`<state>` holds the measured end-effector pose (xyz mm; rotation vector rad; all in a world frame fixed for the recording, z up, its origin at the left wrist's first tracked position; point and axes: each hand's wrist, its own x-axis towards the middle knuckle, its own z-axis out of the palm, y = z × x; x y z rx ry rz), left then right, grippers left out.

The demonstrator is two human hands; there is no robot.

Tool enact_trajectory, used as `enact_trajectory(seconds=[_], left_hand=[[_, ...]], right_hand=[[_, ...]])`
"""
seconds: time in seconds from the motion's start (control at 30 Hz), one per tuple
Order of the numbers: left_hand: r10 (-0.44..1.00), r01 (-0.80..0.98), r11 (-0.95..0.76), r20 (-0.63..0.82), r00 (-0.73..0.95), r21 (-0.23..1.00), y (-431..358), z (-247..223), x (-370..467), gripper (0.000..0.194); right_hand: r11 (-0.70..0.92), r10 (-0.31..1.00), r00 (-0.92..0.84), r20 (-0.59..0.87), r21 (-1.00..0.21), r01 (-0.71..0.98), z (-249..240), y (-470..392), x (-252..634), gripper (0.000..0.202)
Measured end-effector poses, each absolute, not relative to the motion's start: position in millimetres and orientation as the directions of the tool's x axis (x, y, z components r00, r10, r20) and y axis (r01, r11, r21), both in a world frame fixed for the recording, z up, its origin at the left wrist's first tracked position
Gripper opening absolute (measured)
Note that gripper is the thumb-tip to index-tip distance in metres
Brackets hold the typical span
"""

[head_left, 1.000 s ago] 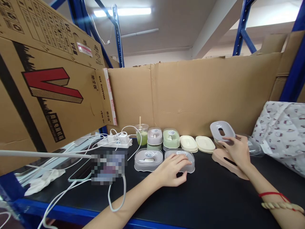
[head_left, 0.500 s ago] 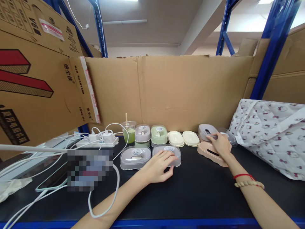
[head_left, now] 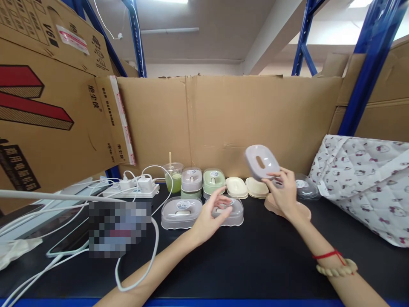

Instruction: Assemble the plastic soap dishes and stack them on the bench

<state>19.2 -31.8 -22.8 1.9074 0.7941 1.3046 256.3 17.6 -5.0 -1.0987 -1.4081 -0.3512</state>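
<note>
Pinched at its lower right edge, a pale lilac oval lid with a slot in its middle (head_left: 271, 163) is tilted up in the air in my right hand (head_left: 283, 194). Below that hand lies a peach oval piece (head_left: 302, 210), partly hidden by it. My left hand (head_left: 207, 219) has its fingers apart and hovers over the front of a grey box with a clear cover (head_left: 235, 215); whether it touches is unclear. A matching covered box (head_left: 172, 215) sits to its left.
Behind stand a lilac-topped stack (head_left: 191, 181), a green-topped stack (head_left: 214, 183) and two cream pieces (head_left: 235, 188). A clear cover (head_left: 307, 189) lies by a quilted bag (head_left: 367, 183). At left are a green drink (head_left: 175, 182), a power strip (head_left: 128, 192) and loose cables.
My right hand has lifted the lilac lid off the right-hand group, up and leftward. My left hand has shifted slightly left, with its fingers raised from the covered box.
</note>
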Motion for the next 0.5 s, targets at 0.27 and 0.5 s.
enact_trajectory(seconds=[0.27,0.5], left_hand=[[0.933,-0.275,-0.360,0.339,-0.124,0.891,-25,-11,19,0.045],[0.949,-0.289,-0.315,0.296,-0.111,0.904,-31,-2,18,0.044]], right_hand=[[0.796,0.217,-0.388,0.896,0.067,0.602,-13,-9,201,0.024],[0.457,0.530,-0.241,0.813,-0.035,0.889,-28,25,237,0.022]])
